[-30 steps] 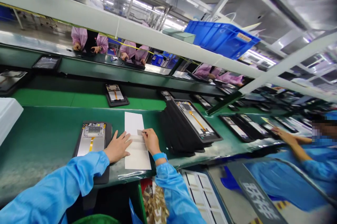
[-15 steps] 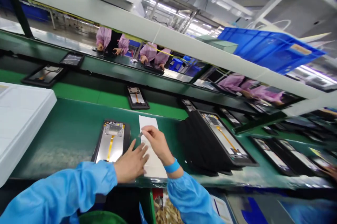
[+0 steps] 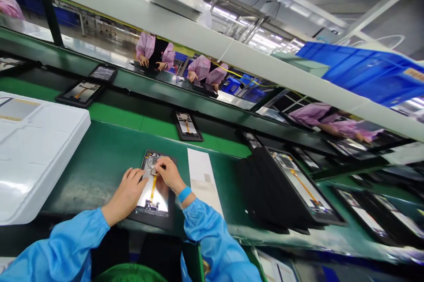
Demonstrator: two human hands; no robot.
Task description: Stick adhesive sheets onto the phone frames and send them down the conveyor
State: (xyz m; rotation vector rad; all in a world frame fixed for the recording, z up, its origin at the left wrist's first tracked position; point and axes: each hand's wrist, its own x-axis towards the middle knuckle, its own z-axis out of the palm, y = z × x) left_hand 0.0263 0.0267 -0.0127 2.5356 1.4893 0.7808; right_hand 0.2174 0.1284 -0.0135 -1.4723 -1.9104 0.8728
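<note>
An opened tablet (image 3: 161, 196) with a silver plate and an orange ribbon cable lies on the green bench in front of me. My left hand (image 3: 127, 191) rests at its left edge, fingers spread. Over the board at the tablet's upper end, my right hand (image 3: 168, 174) pinches a small piece that is too small to identify. A blue band circles the right wrist. Just right of the tablet lies a long white sheet (image 3: 205, 178) with a small grey patch on it.
At the left stands a white plastic tray (image 3: 43, 154). Stacked black covers (image 3: 265, 189) bear another opened tablet (image 3: 300, 185) on the right. Behind, a green belt (image 3: 155, 134) carries more tablets. Across it, people in pink sleeves work. A blue crate (image 3: 361, 72) sits on the overhead shelf.
My right hand has moved left from the white sheet to the tablet's board. The left hand has shifted from the sheet's side to the tablet's left edge. The view has turned slightly.
</note>
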